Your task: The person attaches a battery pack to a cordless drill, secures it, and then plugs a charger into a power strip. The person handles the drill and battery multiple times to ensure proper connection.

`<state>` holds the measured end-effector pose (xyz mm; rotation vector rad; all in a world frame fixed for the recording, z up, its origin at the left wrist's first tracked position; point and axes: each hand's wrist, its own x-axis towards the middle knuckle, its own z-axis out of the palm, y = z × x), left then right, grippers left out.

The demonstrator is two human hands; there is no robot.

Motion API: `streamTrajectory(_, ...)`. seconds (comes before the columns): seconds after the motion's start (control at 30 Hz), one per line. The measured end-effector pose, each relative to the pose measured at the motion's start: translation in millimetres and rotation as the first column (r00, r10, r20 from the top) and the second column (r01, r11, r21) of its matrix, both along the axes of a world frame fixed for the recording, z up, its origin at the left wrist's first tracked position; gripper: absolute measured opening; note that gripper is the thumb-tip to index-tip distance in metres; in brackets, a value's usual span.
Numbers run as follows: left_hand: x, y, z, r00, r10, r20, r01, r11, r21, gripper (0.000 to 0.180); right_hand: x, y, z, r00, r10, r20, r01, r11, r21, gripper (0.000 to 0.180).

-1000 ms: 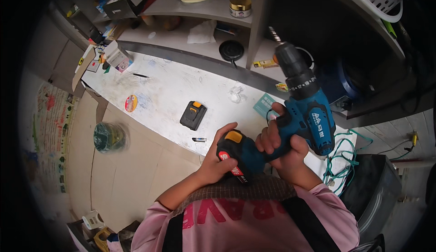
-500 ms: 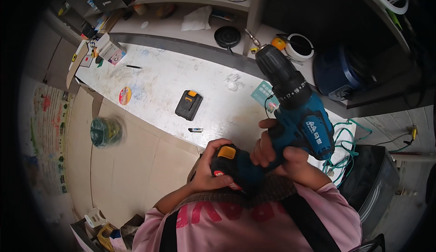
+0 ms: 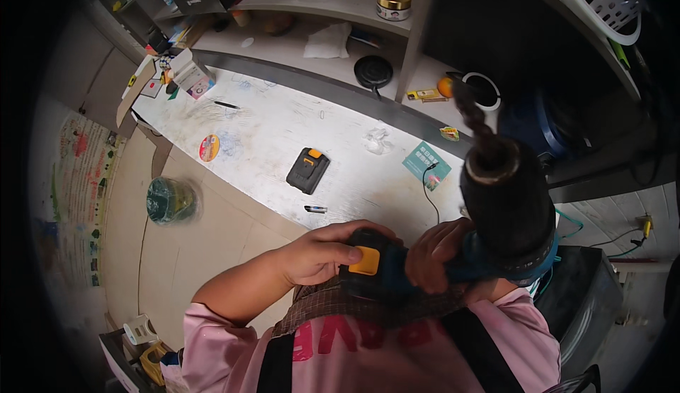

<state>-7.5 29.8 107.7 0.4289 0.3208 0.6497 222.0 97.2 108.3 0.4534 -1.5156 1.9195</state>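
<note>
I hold a blue and black cordless drill (image 3: 506, 209) close to my body, its chuck and bit tilted up at the right. My right hand (image 3: 431, 255) is wrapped round the handle. At the handle's base sits a black battery pack (image 3: 368, 240) with an orange button; my left hand (image 3: 319, 253) grips it, the thumb at the button's edge. Whether the pack is fully seated cannot be told. A second black and orange battery pack (image 3: 307, 172) lies on the white table (image 3: 265, 127), beyond my left hand. A small short cylindrical item (image 3: 316, 209) lies nearer to me.
A black pen (image 3: 226, 105), a round sticker (image 3: 209, 148), crumpled clear plastic (image 3: 379, 140) and a green card (image 3: 427, 165) with a thin cable lie on the table. Shelves with a black lid (image 3: 373, 72) run behind. A green bin (image 3: 171, 200) stands on the floor at left.
The drill has swung so its bit points more toward my view and further right. My left thumb has moved up to the orange button. The view has shifted slightly.
</note>
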Motion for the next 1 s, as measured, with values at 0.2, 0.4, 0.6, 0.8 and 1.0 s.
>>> streamTrajectory(0.2, -20.8, 19.7, -29.0, 0.982, 0.125, -0.142, -0.147, 0.976, -0.162, 0.037, 20.7, 5.1, -71.7, 0.566, -0.767, 0.303, 0.166, 0.465, 0.869, 0.053)
streamTrajectory(0.4, -30.4, 1.7, -53.5, 0.968, -0.019, -0.252, -0.015, 0.991, -0.133, 0.037, -18.5, 13.4, -18.1, 0.847, -0.282, 0.451, 0.074, 0.902, 0.425, 0.018)
streamTrajectory(0.6, -28.0, -9.1, -62.7, 0.898, -0.104, -0.427, -0.006, 0.968, -0.249, 0.036, -20.8, 2.6, -30.2, 0.866, -0.365, 0.342, 0.104, 0.8, 0.59, 0.027)
streamTrajectory(0.8, -20.7, -15.5, -118.6, 0.918, -0.07, 0.389, 0.104, 0.992, -0.069, 0.039, -23.7, -3.7, -18.9, 0.858, -0.195, 0.475, 0.003, 0.927, 0.375, 0.045)
streamTrajectory(1.0, -13.2, -16.4, -38.1, 0.874, -0.025, -0.485, 0.055, 0.997, 0.048, 0.048, -20.4, -5.6, -5.0, 0.771, 0.25, 0.585, -0.193, 0.968, -0.159, 0.049)
